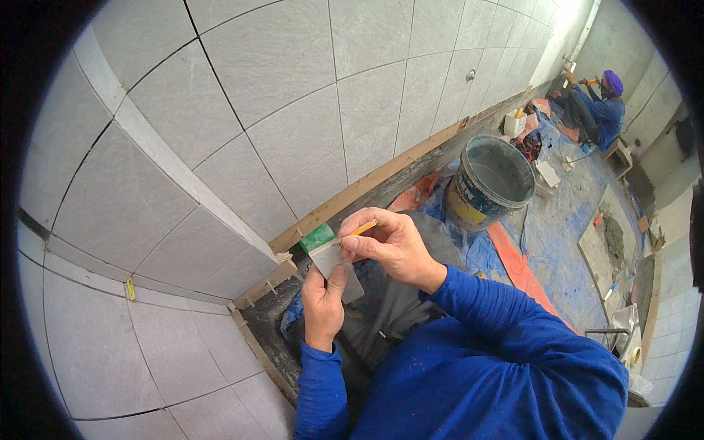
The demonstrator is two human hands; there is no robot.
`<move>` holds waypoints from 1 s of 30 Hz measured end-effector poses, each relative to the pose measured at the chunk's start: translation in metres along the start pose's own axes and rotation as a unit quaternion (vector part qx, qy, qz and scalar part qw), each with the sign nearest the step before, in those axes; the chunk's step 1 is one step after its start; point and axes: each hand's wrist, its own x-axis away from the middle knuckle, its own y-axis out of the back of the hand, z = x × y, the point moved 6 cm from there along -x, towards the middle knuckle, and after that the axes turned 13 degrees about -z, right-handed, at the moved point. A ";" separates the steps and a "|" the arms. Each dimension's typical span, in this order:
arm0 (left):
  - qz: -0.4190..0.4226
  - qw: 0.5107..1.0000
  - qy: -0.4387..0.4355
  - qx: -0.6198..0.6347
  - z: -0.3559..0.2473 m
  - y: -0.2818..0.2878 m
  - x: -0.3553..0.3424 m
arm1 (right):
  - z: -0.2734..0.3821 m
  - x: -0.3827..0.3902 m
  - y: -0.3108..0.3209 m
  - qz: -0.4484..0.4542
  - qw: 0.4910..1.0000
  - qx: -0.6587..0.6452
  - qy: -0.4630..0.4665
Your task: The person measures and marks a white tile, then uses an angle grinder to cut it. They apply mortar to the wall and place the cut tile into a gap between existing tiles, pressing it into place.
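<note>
My left hand (324, 301) grips a small grey cut tile piece (337, 279) over my lap. My right hand (392, 249) is closed around a yellow pencil (365, 226), its fingers above the tile's upper edge. A green object (316, 237), possibly a level or measuring tool, lies against that edge; whether my fingers touch it is unclear. Behind my hands runs a wooden batten (293, 238) along the foot of the grey tiled wall (287, 125).
A large bucket (490, 176) stands right of my hands on blue sheeting (550, 227). A person (603, 117) in a purple head covering sits at the far end. A board with mortar (610, 246), white tile scraps (546, 174) and an orange strip (517, 271) lie rightward.
</note>
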 end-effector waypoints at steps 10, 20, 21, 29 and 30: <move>0.016 0.999 0.020 0.022 0.003 -0.001 0.001 | -0.005 -0.002 0.002 -0.011 1.000 0.001 -0.003; 0.012 0.998 0.053 0.024 0.008 0.001 0.003 | -0.007 -0.009 0.004 -0.047 0.994 0.086 -0.046; 0.009 0.999 0.050 0.013 0.009 0.002 0.003 | -0.008 -0.011 0.005 -0.051 0.994 0.085 -0.049; -0.005 0.986 0.144 0.079 0.022 0.003 -0.007 | -0.037 -0.031 0.006 -0.062 0.989 0.087 -0.097; -0.010 0.979 0.186 0.088 0.026 0.004 -0.008 | -0.041 -0.035 0.004 -0.055 0.991 0.070 -0.095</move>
